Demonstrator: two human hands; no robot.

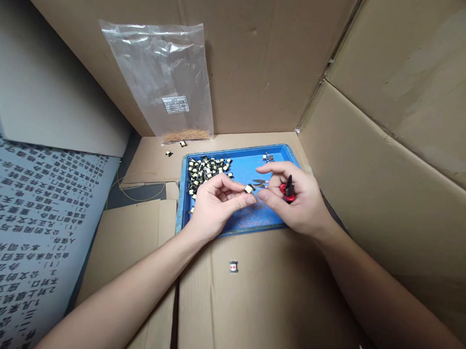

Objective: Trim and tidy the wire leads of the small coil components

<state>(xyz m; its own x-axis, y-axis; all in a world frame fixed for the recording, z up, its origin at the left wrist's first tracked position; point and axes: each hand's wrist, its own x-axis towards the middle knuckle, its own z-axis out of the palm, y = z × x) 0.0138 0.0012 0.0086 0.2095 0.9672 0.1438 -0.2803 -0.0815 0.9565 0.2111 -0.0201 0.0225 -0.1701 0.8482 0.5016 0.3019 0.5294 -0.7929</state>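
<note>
My left hand (219, 202) pinches a small black-and-yellow coil transformer (249, 189) between thumb and fingers, over the blue tray (236, 232). Close by on the right, my right hand (299, 202) is curled around a pair of snips (288, 192) with red and black handles. Its dark metal blades point left, behind the hand, partly hidden. The right index finger and thumb are stretched toward the held transformer, with a small gap. Many similar transformers (200, 173) lie heaped in the tray's left side.
Orange wire bits (254, 216) are scattered over the tray floor, and a few parts (267, 157) sit in its far corner. A clear labelled bag (171, 80) leans on the back cardboard wall. Another component (233, 266) lies in front. Cardboard walls (402, 139) enclose the right.
</note>
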